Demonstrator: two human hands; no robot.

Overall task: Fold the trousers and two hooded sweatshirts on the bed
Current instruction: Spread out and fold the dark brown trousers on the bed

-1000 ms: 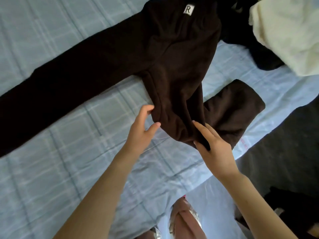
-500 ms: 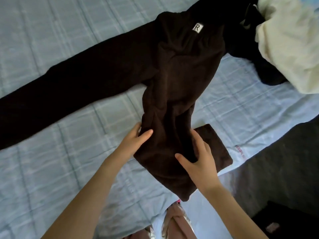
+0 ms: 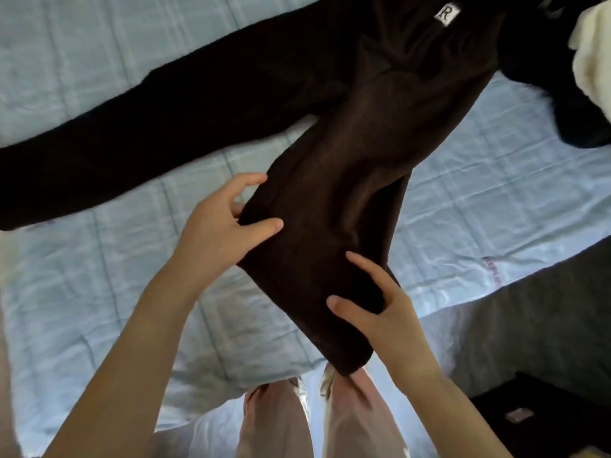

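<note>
At frame ctr, near leg of the dark brown fleece trousers (image 3: 363, 160) has been drawn straight toward the person; doubled-back cuff at lower right is gone, so leg's prob. ready to fold. Left hand (image 3: 215, 226) pinches its left edge, right hand (image 3: 380, 312) its right: both grips closed on cloth. Other leg lies flat on pale blue checked bed (image 3: 132, 292), toward upper left.

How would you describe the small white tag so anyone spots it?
On the pale blue checked bed, follow the dark brown trousers to their wide end at the top. The tag sits there: a small white patch printed with an R, the only light mark on that dark cloth.
</note>
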